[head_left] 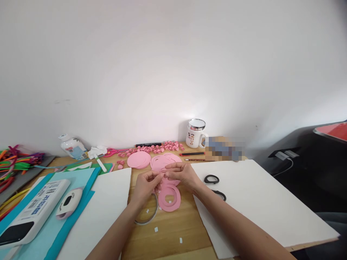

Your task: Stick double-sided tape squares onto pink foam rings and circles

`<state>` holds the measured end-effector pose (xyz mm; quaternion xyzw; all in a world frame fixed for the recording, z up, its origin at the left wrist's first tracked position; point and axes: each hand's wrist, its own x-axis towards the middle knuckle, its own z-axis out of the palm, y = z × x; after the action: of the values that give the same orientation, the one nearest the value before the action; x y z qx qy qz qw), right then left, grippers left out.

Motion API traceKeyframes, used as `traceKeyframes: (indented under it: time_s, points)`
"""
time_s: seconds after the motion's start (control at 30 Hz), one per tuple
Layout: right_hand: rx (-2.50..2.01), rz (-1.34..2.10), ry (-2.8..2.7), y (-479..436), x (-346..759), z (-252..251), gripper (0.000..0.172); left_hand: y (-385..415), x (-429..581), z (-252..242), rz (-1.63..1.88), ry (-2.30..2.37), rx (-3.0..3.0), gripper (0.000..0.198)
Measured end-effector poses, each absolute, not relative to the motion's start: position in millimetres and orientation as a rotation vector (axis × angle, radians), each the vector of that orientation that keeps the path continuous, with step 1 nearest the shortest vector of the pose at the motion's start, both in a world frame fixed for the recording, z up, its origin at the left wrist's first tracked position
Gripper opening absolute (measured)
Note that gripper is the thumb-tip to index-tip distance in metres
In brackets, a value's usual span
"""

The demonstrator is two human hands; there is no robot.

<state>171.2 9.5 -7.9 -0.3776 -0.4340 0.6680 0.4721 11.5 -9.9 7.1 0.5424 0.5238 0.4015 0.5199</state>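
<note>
My left hand (148, 184) and my right hand (183, 174) meet over the middle of the table, fingertips pinched together on a small piece of pink paper, mostly hidden by the fingers. Just below them lies a pink paper ring (169, 207) with an open centre. Behind the hands are a stack of pink paper circles (138, 159) and more pink cut paper (172, 157). Small rolled pink paper roses (173, 145) are heaped along the wall. Beside my left wrist rests a roll of tape (156, 211), partly covered by the arm.
White sheets (260, 202) flank the hands, with black-handled scissors (211, 179) on the right one. A white mug (193, 139) and a marker (149, 144) stand at the wall. On the left are a white bottle (73, 147), teal paper (89, 202) and coloured pipe cleaners (23, 164).
</note>
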Motion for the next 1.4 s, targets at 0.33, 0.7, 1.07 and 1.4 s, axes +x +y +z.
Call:
traceKeyframes:
  time_s: [0.33, 0.7, 1.07, 1.4]
  points:
    - [-0.974, 1.58, -1.059, 9.3, 170.1, -8.1, 0.04, -10.5, 13.2, 9.7, 0.928, 1.243, 1.357, 0.028]
    - [-0.932, 1.596, -1.072, 8.4, 169.5, -7.1, 0.036, -10.0, 13.1, 8.0, 0.974, 1.208, 1.316, 0.026]
    - [-0.857, 1.683, -1.085, 9.8, 173.4, -7.4, 0.043, -9.6, 12.0, 6.2, 0.978, 1.213, 1.268, 0.026]
    - [-0.914, 1.639, -1.068, 9.3, 171.5, -7.1, 0.044, -8.0, 10.9, 2.2, 0.977, 1.197, 1.278, 0.025]
